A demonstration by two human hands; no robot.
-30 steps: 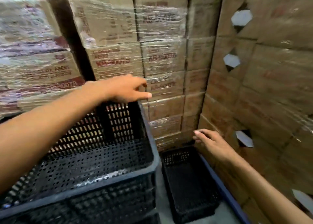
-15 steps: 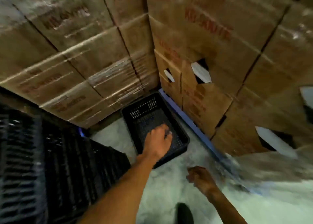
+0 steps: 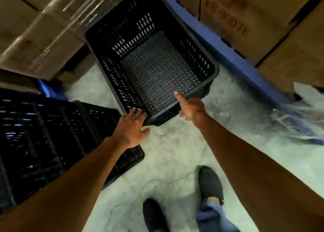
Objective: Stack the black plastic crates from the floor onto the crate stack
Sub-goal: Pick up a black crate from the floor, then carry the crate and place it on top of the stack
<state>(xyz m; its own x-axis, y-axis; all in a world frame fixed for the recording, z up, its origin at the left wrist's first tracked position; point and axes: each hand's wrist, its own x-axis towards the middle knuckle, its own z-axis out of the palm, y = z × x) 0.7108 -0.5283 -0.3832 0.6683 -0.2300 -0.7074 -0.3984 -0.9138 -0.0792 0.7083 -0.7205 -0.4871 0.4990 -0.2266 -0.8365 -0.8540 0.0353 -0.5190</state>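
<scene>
Cardboard cartons (image 3: 36,38), shrink-wrapped and stacked, wall in the far side of the floor; more cartons (image 3: 280,26) stand at the far right on a blue pallet (image 3: 233,56). Concrete floor (image 3: 175,161), pale and cracked, runs down the middle.

Crate stack (image 3: 43,144): black perforated plastic, fills the left side, its lowest crate resting on the floor.

Black crate (image 3: 157,68): single, open top up, empty, sitting on the floor between the left cartons and the blue pallet, just beyond the stack's far corner. Long axis runs away from the person; near short rim faces the hands.

Left hand (image 3: 130,126): fingers spread, fingertips laid over the crate's near left corner, thumb outside and below the rim. Not closed round it.

Right hand (image 3: 191,109): at the near rim toward its right part, one finger extended and pointing into the crate over the edge, remaining fingers loosely curled. Whether it touches the rim cannot be told.

Both forearms bare, reaching down and forward. Two dark shoes (image 3: 210,182) on the floor at the near edge, with a jeans cuff (image 3: 213,214) over the right one.

Torn plastic wrap (image 3: 301,119), blurred, lies at the right edge of the floor.
</scene>
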